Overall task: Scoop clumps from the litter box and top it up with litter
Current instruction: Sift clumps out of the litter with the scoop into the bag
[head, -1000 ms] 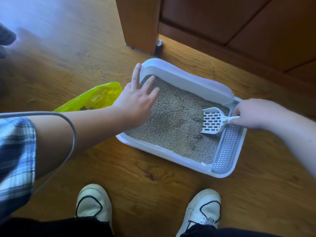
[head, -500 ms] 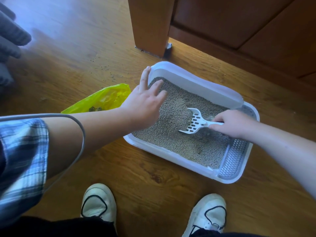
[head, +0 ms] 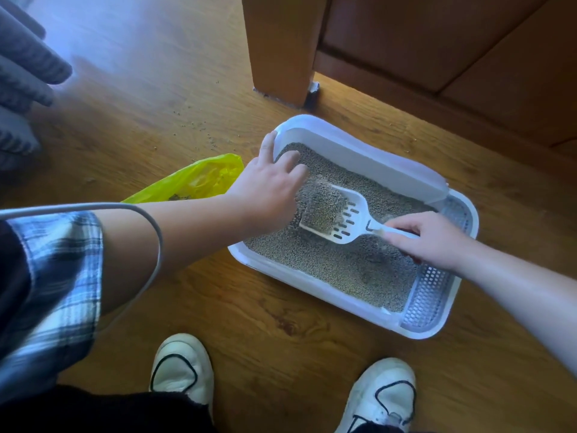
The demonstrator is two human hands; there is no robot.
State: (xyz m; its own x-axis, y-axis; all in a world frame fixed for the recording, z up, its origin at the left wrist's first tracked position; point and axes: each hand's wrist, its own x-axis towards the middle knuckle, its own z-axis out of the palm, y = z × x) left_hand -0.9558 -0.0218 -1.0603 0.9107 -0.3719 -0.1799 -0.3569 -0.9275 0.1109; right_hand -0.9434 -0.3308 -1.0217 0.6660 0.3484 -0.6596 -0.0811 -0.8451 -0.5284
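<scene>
A white litter box (head: pixel 315 285) sits on the wooden floor, filled with grey-brown litter (head: pixel 352 270). My right hand (head: pixel 431 242) grips the handle of a white slotted scoop (head: pixel 340 218), whose blade is loaded with litter and lies over the left part of the box. My left hand (head: pixel 268 185) rests on the box's left rim with fingers spread, right beside the scoop's tip. A yellow plastic bag (head: pixel 193 181) lies open on the floor left of the box, partly hidden by my left forearm.
A wooden furniture leg (head: pixel 281 48) and cabinet front (head: pixel 452 42) stand just behind the box. Stray litter grains (head: pixel 199 126) dot the floor. Grey fabric (head: pixel 22 73) is at the far left. My two white shoes (head: pixel 184 373) are below.
My right hand has pushed the scoop leftward through the litter, from the right end to beside my left hand, and the blade now carries litter. My left hand settled onto the rim.
</scene>
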